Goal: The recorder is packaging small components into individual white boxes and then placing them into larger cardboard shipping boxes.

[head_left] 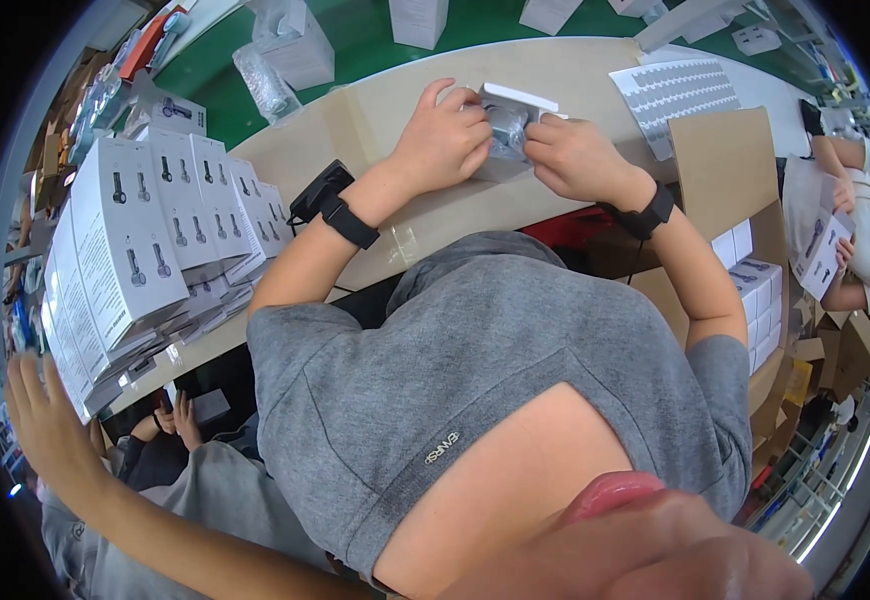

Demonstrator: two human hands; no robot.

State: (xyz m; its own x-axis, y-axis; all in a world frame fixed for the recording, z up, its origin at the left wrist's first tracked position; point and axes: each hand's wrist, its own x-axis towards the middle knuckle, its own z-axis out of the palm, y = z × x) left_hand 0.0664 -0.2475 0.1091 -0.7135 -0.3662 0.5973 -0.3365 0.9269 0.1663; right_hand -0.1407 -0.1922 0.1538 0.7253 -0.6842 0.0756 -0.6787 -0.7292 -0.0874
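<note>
My left hand [443,140] and my right hand [577,157] meet over a small open white box [522,100] on the beige table [435,215]. My left hand grips the box's left side. The fingers of my right hand pinch a grey item in clear plastic wrap [507,130] at the box's mouth. How deep the item sits is hidden by my fingers. Both wrists wear black bands. My grey shirt fills the lower middle of the view.
Stacks of white product boxes [140,235] stand at the left. A black device [317,190] lies near my left wrist. A label sheet [673,90] and a cardboard carton [725,170] holding white boxes [757,300] are at the right. A co-worker [860,225] sits far right; another person's hand [45,420] reaches in lower left.
</note>
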